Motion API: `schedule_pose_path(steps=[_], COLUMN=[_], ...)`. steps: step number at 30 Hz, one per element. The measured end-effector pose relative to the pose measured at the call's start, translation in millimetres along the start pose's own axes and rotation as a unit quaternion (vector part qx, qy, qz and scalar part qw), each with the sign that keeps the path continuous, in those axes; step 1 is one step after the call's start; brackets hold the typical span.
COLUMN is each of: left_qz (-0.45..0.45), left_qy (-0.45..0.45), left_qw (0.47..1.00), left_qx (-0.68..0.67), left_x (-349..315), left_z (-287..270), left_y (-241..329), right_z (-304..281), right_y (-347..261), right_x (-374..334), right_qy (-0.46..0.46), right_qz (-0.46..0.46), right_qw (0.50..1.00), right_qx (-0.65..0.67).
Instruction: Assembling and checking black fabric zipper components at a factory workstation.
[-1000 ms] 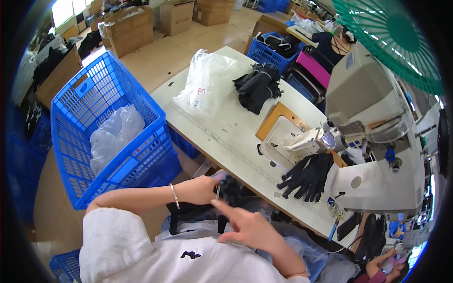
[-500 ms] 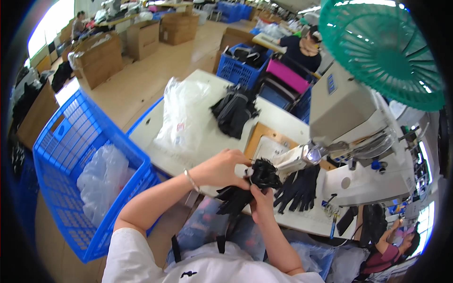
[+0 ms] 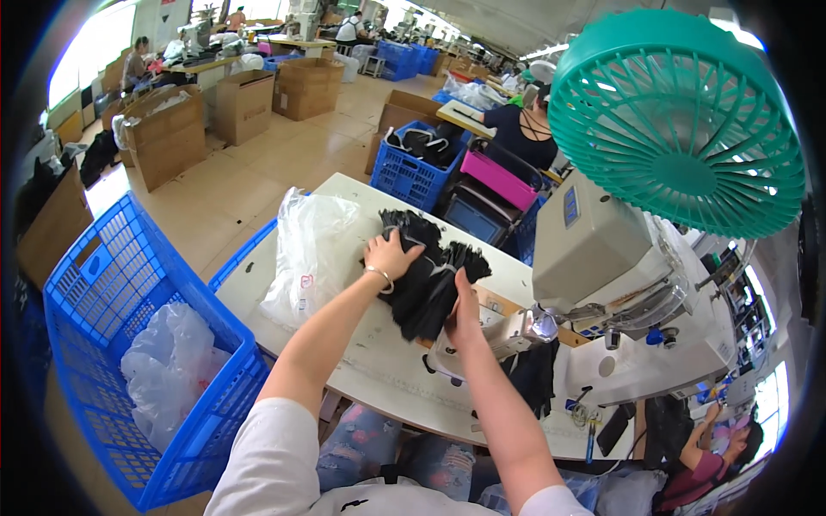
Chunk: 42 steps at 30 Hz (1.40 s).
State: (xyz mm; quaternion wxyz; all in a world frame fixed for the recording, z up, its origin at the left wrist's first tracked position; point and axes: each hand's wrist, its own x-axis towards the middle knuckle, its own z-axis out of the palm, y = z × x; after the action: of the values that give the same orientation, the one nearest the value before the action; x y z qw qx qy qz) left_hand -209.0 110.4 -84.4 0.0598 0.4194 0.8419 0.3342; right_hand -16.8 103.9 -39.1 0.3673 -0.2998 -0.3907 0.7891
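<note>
My left hand (image 3: 390, 258) lies on a bundle of black cloth strips (image 3: 410, 229) on the white table, its thumb apart from the fingers. My right hand (image 3: 465, 311) grips a second black bundle (image 3: 430, 301), tied with a light band, from its right side. Its thumb shows along the edge; its other fingers are mostly hidden. The two bundles touch, the held one nearer me. Another black bundle (image 3: 535, 374) lies partly behind my right forearm, near the sewing machine (image 3: 594, 241).
A clear plastic bag (image 3: 311, 249) lies on the table (image 3: 361, 365), left of the bundles. The blue crate (image 3: 228, 413) stands at the left. Over the machine, a green fan (image 3: 684, 172) overhangs the right side. Co-workers (image 3: 527, 129) sit beyond the table and at lower right.
Both hands have moved forward from the table's near side, bringing the tied bundle against the far one. My left hand has shifted from the tied bundle onto the far one.
</note>
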Motion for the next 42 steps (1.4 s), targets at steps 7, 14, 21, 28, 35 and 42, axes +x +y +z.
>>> schedule_pose_path(steps=[7, 14, 21, 28, 35, 42], left_qz=[0.079, -0.080, -0.032, 0.284, 0.240, 0.165], left_qy=[-0.005, 0.084, 0.155, 0.330, -0.002, 0.082], left_qw=[0.979, 0.989, 0.987, 0.899, 0.971, 0.959], left_qx=[0.187, 0.095, 0.022, -0.052, 0.007, 0.217], left_x=[16.3, 77.0, 87.0, -30.7, -189.5, -223.7], left_z=[-92.5, -128.5, -181.8, -266.5, -198.8, -163.5], left_y=[-27.4, -181.4, -129.3, -16.6, -66.1, -60.1], right_z=[20.0, 20.2, 13.6, -20.0, -26.9, -45.0], right_y=[7.7, 37.0, 22.5, -12.0, -14.0, 35.5], right_x=[61.1, 79.6, 58.6, 15.1, -72.4, -104.6], right_qy=[0.011, -0.046, 0.019, 0.020, -0.146, -0.211], right_qz=[-0.067, 0.013, -0.037, -0.095, 0.008, 0.108], right_qw=[0.987, 0.992, 0.993, 0.994, 0.967, 0.937], right_qx=[-0.148, -0.115, -0.107, -0.041, 0.208, 0.255])
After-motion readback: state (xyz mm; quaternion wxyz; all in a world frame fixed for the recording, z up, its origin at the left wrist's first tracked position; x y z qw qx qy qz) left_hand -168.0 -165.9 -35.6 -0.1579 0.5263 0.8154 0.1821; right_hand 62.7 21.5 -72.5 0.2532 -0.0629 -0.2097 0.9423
